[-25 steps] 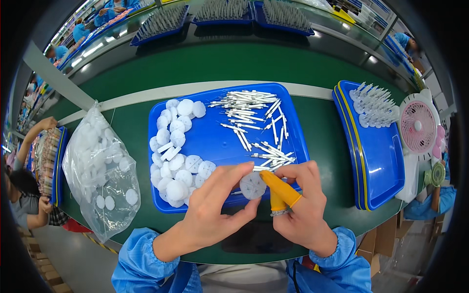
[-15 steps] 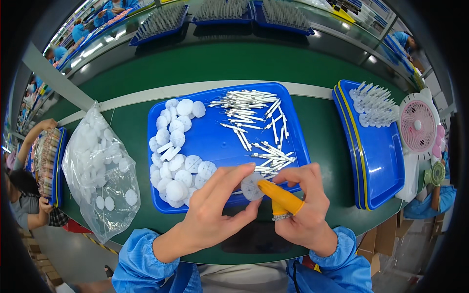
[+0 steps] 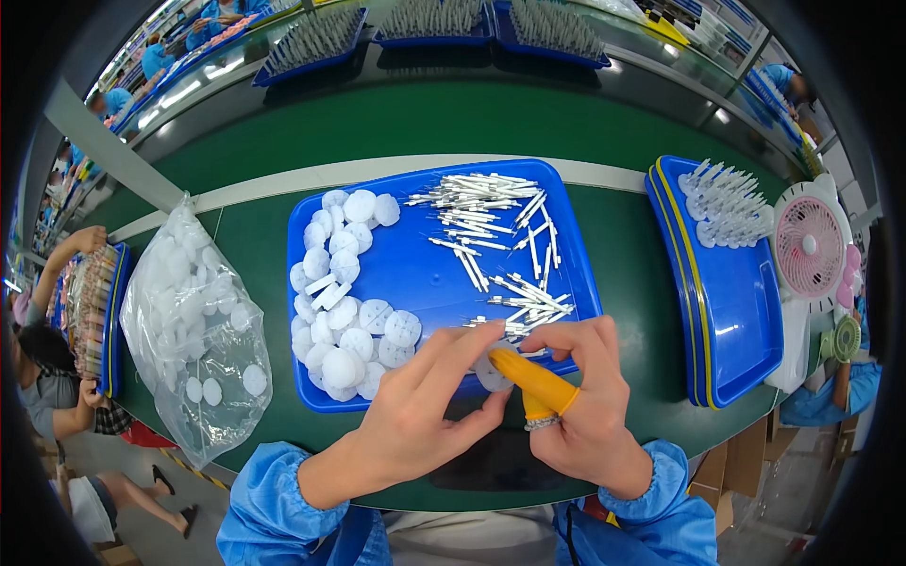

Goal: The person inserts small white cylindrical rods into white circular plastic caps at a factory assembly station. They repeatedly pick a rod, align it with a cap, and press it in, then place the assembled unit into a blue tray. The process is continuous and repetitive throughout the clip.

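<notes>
Above the near edge of a blue tray [image 3: 429,283], my left hand [image 3: 415,406] pinches a translucent white disc [image 3: 492,376] at its edge between thumb and fingers. My right hand [image 3: 595,401] meets it from the other side. Yellow covers [image 3: 538,382] sit on two of its fingers, and one covered fingertip presses on the disc. Whatever lies under that fingertip is hidden. Many similar discs [image 3: 357,341] fill the tray's left side, some with dark fine lines. Thin white sticks with wire ends [image 3: 477,203] lie in loose piles on its right.
To the left lies a clear plastic bag [image 3: 193,321] of white discs. Stacked blue and yellow trays [image 3: 731,330] stand at right, with assembled pieces [image 3: 725,203] on top, beside a pink fan [image 3: 809,236]. Filled trays [image 3: 434,21] line the far side. A co-worker's arms [image 3: 71,250] show at left.
The disc has turned and shifted slightly to the right between my hands, and the yellow-covered finger covers more of it. At lower left, a passer-by's legs have come into view.
</notes>
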{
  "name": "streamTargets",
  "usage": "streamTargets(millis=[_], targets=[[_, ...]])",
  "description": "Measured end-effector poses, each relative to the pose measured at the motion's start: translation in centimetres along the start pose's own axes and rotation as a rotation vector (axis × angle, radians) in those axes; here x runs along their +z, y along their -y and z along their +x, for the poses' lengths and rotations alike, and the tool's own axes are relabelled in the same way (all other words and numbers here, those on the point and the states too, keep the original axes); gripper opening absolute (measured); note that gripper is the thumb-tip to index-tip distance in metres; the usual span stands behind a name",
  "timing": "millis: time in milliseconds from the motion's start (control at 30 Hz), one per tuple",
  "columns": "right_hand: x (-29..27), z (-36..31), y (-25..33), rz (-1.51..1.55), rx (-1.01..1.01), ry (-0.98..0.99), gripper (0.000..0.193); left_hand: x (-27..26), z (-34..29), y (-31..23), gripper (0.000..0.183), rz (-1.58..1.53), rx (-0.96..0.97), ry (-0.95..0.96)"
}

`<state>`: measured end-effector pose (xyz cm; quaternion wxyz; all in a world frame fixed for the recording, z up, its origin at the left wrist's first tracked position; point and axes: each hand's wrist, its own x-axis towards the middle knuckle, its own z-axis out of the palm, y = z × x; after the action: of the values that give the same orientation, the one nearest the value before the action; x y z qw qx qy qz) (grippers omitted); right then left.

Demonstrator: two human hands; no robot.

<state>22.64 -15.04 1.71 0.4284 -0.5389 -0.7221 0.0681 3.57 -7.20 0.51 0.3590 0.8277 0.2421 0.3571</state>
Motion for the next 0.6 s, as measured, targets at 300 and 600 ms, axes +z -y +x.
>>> streamTargets(millis=[300,600], targets=[[-0.26,-0.14,-0.26,-0.019,0.026,0.010,0.050,0.26,-0.04,0.37,0.067,-0.016,0.040,-0.040],[-0.18,0.03,-0.23,-0.003,0.008,-0.001,0.050,0.05,-0.07,0.02,0.067,-0.013,-0.007,-0.023]])
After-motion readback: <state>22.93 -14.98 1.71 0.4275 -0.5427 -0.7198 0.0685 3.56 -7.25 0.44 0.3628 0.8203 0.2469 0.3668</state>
